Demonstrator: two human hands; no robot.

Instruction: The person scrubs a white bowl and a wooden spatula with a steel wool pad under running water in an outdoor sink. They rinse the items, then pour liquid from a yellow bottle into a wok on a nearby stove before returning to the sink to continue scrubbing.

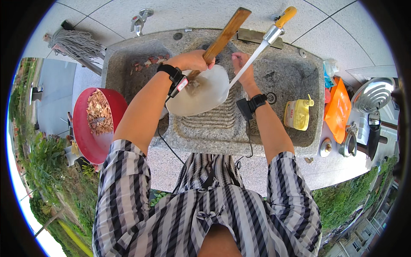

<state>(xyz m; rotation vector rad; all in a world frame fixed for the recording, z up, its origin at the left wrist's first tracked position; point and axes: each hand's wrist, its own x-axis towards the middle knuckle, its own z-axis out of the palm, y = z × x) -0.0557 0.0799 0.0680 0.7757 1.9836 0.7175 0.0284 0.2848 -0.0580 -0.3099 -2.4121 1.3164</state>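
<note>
My left hand [192,60] grips a long flat wooden handle [229,27], which slants over a pale, shallow bowl-shaped vessel [192,104]. The handle's lower end reaches inside the vessel, by a brownish patch; whether the two are joined, I cannot tell. Above the ribbed washboard [208,121] of a stone sink [205,141], the vessel is tilted. A stream of water [247,66] from the tap [273,33] falls at its right rim. My right hand [243,69] is beside that stream, fingers curled and partly hidden; nothing shows clearly in it.
Reddish scraps [151,61] lie in the left basin. A yellow pump bottle [298,114] stands in the right basin. A red tub [88,141] of pale pieces is at left, below a string mop [75,43]. An orange bag [338,110] and a metal lid [374,94] sit at right.
</note>
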